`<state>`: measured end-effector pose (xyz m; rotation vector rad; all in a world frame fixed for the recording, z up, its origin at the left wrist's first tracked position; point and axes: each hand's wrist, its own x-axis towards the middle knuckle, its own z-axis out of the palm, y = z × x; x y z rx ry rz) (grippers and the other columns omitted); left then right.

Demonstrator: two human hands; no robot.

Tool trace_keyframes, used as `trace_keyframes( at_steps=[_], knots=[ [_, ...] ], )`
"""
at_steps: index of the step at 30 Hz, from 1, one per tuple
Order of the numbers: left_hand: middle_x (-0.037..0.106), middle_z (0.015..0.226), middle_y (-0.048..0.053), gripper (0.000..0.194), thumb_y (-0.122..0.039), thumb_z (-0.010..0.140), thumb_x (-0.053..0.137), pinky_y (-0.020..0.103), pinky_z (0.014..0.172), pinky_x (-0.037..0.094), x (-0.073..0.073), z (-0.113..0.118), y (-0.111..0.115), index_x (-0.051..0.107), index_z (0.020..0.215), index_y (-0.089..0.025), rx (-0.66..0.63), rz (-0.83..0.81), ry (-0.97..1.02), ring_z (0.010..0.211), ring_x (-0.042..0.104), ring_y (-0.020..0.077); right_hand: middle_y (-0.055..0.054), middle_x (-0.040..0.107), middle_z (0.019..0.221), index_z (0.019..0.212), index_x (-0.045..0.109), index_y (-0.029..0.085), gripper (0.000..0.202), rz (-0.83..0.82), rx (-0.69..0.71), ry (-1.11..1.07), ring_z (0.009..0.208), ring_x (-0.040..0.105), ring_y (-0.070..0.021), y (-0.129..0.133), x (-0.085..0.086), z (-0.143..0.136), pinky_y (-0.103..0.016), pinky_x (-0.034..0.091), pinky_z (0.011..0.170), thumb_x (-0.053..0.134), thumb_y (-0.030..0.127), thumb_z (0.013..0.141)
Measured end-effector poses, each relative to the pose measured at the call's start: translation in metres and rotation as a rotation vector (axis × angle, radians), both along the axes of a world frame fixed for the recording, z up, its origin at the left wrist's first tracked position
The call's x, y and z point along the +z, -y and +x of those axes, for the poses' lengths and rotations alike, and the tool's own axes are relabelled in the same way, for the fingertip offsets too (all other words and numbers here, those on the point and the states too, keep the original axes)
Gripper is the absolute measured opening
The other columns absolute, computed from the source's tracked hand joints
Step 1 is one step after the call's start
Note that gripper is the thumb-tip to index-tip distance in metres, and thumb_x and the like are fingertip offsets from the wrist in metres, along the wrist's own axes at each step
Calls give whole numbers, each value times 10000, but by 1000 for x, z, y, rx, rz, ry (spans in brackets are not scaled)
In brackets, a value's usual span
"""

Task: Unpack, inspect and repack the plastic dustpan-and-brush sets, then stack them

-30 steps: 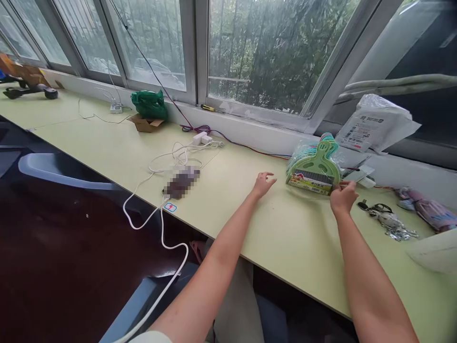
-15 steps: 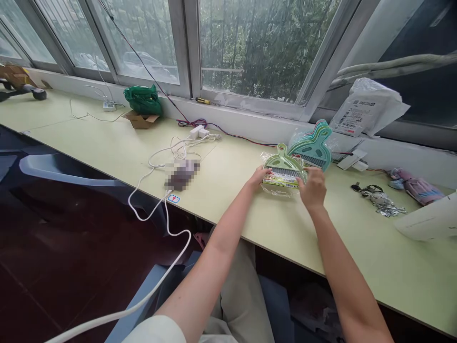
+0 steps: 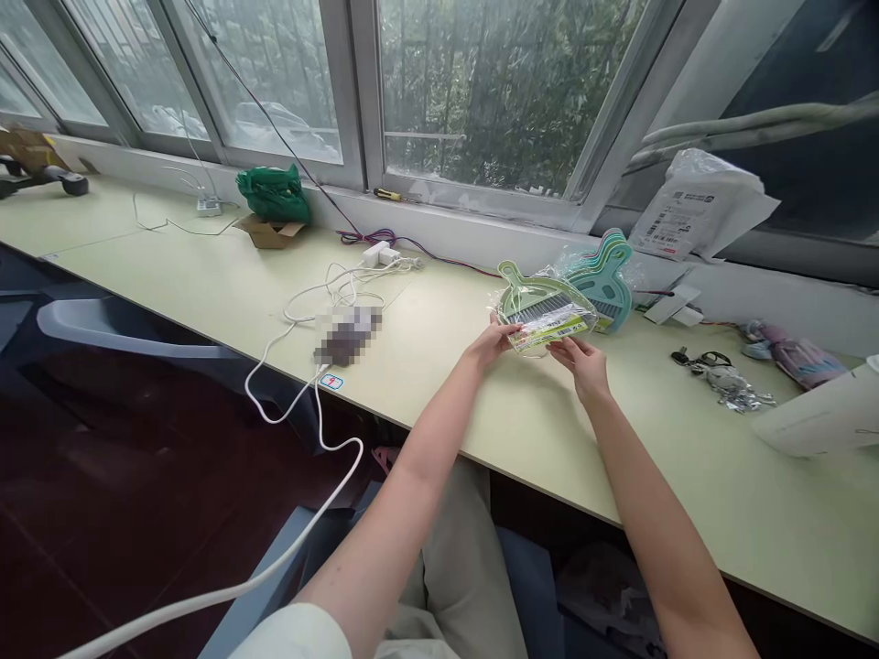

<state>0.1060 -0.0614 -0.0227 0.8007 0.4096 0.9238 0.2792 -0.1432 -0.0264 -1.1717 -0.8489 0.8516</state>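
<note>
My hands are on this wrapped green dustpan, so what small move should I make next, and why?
I'd probably shift your right hand to the right end of the wrapped green dustpan, for steadier support: it sits tilted, your left hand has its left end, and your right fingertips show only at the lower edge.

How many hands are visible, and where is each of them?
2: the left hand holds the left side of the wrapped dustpan set; the right hand is at its lower edge.
</note>
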Motion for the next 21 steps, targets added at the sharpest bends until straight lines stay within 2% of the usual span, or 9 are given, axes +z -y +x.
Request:
trace_keyframes(
  at_steps=[3, 7, 10, 12, 14, 18, 21],
  knots=[
    [624, 1084, 54, 828, -88, 687, 686, 266, 678, 533, 0, 3, 1, 247, 1353, -310, -1, 52, -12, 740, 648, 130, -70, 722, 903, 925, 668, 158, 337, 7, 65, -73, 877, 693, -180, 0, 1, 5, -269, 562, 833, 770, 356, 671],
    [602, 1157, 51, 832, -156, 689, 706, 282, 704, 530, 0, 2, -2, 250, 1359, -342, 18, 99, -39, 783, 641, 133, -72, 717, 926, 923, 665, 162, 308, 8, 100, -115, 893, 688, -184, -1, -2, 1, -308, 547, 889, 754, 343, 690],
    [594, 1183, 63, 713, -318, 746, 684, 329, 751, 530, 4, -3, -2, 293, 1341, -333, -52, 153, -52, 846, 637, 160, -55, 706, 958, 918, 650, 175, 271, 17, 102, -167, 894, 681, -174, -5, -7, -2, -316, 549, 886, 747, 277, 686],
    [604, 1163, 81, 611, -424, 784, 629, 369, 782, 527, 7, -6, -1, 346, 1310, -299, -119, 181, -69, 887, 632, 184, -36, 696, 995, 917, 633, 189, 271, 21, 46, -209, 905, 673, -158, -7, -11, -1, -293, 554, 866, 734, 187, 665],
    [613, 1137, 104, 547, -474, 796, 597, 392, 813, 518, 9, -8, -1, 406, 1260, -256, -133, 199, -102, 913, 627, 197, -25, 691, 1011, 922, 615, 198, 304, 7, -12, -232, 906, 667, -148, -8, -13, 2, -273, 564, 827, 705, 114, 644],
    [606, 1130, 120, 512, -432, 749, 664, 387, 820, 517, 8, -7, -4, 457, 1164, -215, -18, 188, -226, 868, 635, 184, -21, 697, 952, 961, 581, 208, 345, -35, -8, -204, 825, 673, -148, -7, -10, 11, -270, 578, 738, 665, 93, 646],
    [618, 1094, 103, 572, -315, 695, 726, 390, 786, 529, 4, -3, -7, 429, 1173, -215, 26, 174, -311, 793, 637, 168, -23, 694, 906, 967, 556, 216, 254, -61, 31, -167, 768, 671, -149, -6, -3, 13, -292, 580, 713, 621, 188, 723]
  ],
)
